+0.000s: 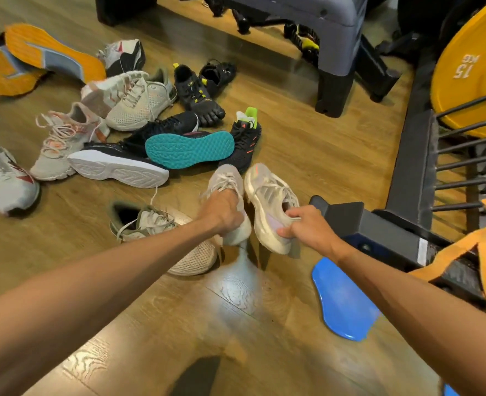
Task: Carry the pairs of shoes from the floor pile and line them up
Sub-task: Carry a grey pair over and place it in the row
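Right now the person holds one cream shoe in each hand, just above the wooden floor [279, 324]. The left hand [223, 214] has its grip clamped on the left cream shoe [227, 181], with the fingers curled round the back part of it. The toe of that shoe points away from the person. The right hand [307, 227] has its grip clamped on the right cream shoe [267, 195], with the thumb inside the opening and the fingers under the sole. The two cream shoes hang side by side, close together but apart.

Behind them lies the shoe pile [139, 124] on the floor. A shoe with a teal sole [189, 148] lies on its side in the middle. Next to it is a black shoe with a white sole [116, 164], also on its side. A black shoe with a green tab [244, 138] sits just behind the cream pair. Two black toe shoes [204, 90] lie farther back. Two shoes with orange soles [44, 55] lie upside down at the far left. A beige mesh shoe [162, 232] sits under the left arm, touching the floor.

On the right stands a dark metal rack [413, 178] with a yellow weight plate [470, 70] in it. An orange band [484, 258] hangs from the rack. A blue flat thing [341, 301] lies on the floor near the right arm.
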Motion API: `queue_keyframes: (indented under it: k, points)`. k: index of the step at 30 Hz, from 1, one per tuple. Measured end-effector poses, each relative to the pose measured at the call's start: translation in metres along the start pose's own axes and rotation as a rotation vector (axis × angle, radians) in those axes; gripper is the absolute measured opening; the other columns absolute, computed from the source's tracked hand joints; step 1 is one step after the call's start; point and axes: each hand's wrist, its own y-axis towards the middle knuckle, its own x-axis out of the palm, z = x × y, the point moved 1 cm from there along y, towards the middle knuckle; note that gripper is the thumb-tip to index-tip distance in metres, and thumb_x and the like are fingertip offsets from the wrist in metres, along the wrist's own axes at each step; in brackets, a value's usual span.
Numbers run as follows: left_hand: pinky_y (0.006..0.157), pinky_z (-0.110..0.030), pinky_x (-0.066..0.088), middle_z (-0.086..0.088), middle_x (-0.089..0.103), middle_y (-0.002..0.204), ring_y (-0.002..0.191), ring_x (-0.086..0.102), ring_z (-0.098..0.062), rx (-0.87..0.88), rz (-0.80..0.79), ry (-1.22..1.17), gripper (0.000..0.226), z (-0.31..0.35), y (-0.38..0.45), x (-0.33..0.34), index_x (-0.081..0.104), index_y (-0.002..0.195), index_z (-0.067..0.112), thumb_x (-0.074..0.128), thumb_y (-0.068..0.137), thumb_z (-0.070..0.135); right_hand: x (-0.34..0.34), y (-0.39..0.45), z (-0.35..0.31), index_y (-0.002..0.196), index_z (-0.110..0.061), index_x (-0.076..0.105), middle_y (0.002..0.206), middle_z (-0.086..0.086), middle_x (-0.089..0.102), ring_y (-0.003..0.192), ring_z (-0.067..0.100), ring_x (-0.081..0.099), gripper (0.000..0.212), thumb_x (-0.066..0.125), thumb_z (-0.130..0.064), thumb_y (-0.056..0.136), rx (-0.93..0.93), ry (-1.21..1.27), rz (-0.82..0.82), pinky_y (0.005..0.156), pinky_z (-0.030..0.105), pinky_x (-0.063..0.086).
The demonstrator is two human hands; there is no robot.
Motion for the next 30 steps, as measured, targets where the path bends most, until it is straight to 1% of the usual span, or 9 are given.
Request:
queue_keyframes:
  k: [3,5,8,10,17,21,24,27,30]
  points:
    - [0.073,-0.039,0.048,-0.019,0.065,0.101,0.094,0.061,-0.035,0.038,0.005,0.034,0.014,0.028,-0.050,-0.051,0.058,0.080,0.007,0.060,0.086,0.020,-0.033,-0.040,-0.047,0.060,-0.009,0.061,0.055,-0.010,0.048,0.054,0.004,0.041,0.022,0.078,-0.008,0.074,-0.009,0.124,-0.001,0.055,0.019,0.033]
    - [0.065,-0.040,0.042,-0.018,0.059,0.077,0.079,0.056,-0.035,0.053,0.011,-0.033,0.017,0.056,-0.084,-0.107,0.057,0.070,0.001,0.062,0.081,0.013,-0.067,-0.073,-0.092,0.064,-0.012,0.065,0.060,-0.008,0.057,0.061,0.005,0.050,0.017,0.077,-0.009,0.075,-0.007,0.232,0.013,0.063,0.028,0.040]
    - [0.051,-0.031,0.024,0.000,0.035,0.053,0.054,0.035,-0.016,0.075,0.034,-0.171,0.037,0.094,-0.145,-0.209,0.035,0.051,0.018,0.064,0.070,0.007,-0.126,-0.135,-0.178,0.060,-0.021,0.048,0.062,-0.009,0.044,0.062,0.005,0.042,0.034,0.078,-0.020,0.078,-0.075,0.261,0.050,0.059,0.028,0.035]
    - [0.047,-0.026,0.027,0.009,0.035,0.047,0.045,0.033,-0.007,0.116,0.026,-0.238,0.035,0.113,-0.193,-0.281,0.039,0.047,0.017,0.066,0.068,0.012,-0.168,-0.184,-0.242,0.059,-0.019,0.039,0.059,-0.009,0.031,0.057,0.006,0.032,0.042,0.072,-0.032,0.081,-0.181,0.267,0.078,0.053,0.028,0.028]
    - [0.053,-0.037,0.035,0.006,0.030,0.055,0.055,0.032,-0.009,0.266,0.201,-0.293,0.041,0.183,-0.357,-0.517,0.034,0.058,0.015,0.069,0.079,0.008,-0.296,-0.321,-0.466,0.052,-0.019,0.041,0.048,-0.011,0.035,0.048,0.001,0.031,0.047,0.074,-0.019,0.085,-0.388,0.337,0.148,0.047,0.013,0.023]
    - [0.052,-0.029,0.028,0.009,0.030,0.051,0.051,0.028,-0.003,0.345,0.395,-0.299,0.051,0.217,-0.423,-0.632,0.029,0.055,0.022,0.071,0.076,0.002,-0.352,-0.372,-0.590,0.056,0.001,0.047,0.051,-0.002,0.037,0.050,0.002,0.033,0.047,0.070,-0.032,0.079,-0.505,0.382,0.168,0.048,0.018,0.025]
    - [0.051,-0.029,0.030,0.010,0.036,0.051,0.051,0.033,-0.002,0.428,0.497,-0.310,0.048,0.232,-0.458,-0.695,0.035,0.055,0.024,0.071,0.077,0.001,-0.380,-0.402,-0.664,0.054,-0.007,0.053,0.050,0.000,0.044,0.049,0.003,0.038,0.043,0.069,-0.039,0.079,-0.627,0.406,0.238,0.049,0.017,0.028]
    - [0.053,-0.031,0.036,0.009,0.041,0.055,0.056,0.040,-0.005,0.481,0.581,-0.365,0.036,0.238,-0.485,-0.740,0.045,0.059,0.018,0.072,0.078,0.006,-0.388,-0.422,-0.717,0.064,-0.002,0.064,0.056,0.007,0.055,0.051,0.007,0.045,0.041,0.071,-0.039,0.080,-0.705,0.484,0.268,0.049,0.017,0.034]
    - [0.054,-0.027,0.037,0.009,0.046,0.056,0.057,0.044,-0.005,0.522,0.697,-0.396,0.031,0.243,-0.509,-0.771,0.049,0.060,0.023,0.073,0.077,0.011,-0.390,-0.432,-0.754,0.066,-0.005,0.065,0.054,-0.001,0.053,0.050,0.004,0.044,0.034,0.071,-0.034,0.082,-0.780,0.522,0.281,0.048,0.013,0.034]
